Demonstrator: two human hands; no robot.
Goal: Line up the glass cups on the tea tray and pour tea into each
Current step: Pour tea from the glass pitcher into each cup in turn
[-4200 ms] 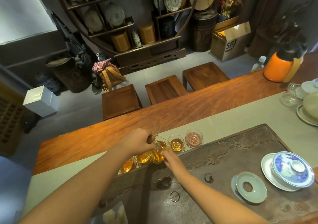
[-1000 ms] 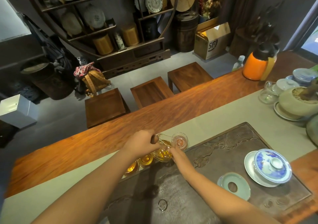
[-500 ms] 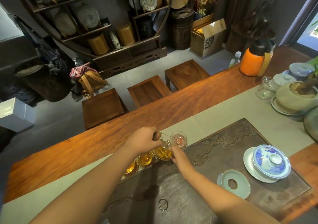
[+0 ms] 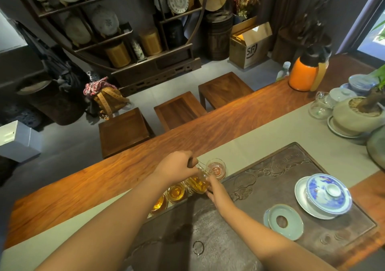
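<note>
A row of small glass cups stands along the far edge of the dark carved tea tray (image 4: 277,166). Two cups (image 4: 177,192) (image 4: 159,204) on the left hold amber tea. The rightmost cup (image 4: 216,168) looks pinkish and nearly empty. My left hand (image 4: 177,166) grips the dark handle of a glass pitcher (image 4: 198,184) of amber tea, tilted over the row between those cups. My right hand (image 4: 214,188) holds the pitcher's lower side with its fingertips. Whatever is under the pitcher is hidden.
On the tray's right sit a blue-and-white lidded bowl on a saucer (image 4: 328,195) and a celadon ring dish (image 4: 285,221). A small metal ring (image 4: 198,247) lies near me. An orange thermos (image 4: 306,72), a potted plant (image 4: 358,114) and glassware (image 4: 319,108) stand far right. Wooden stools (image 4: 179,109) stand beyond the table.
The pitcher and both hands have shifted right along the row, now covering a cup that showed earlier. Over the last second the hands have barely moved; the view has drifted.
</note>
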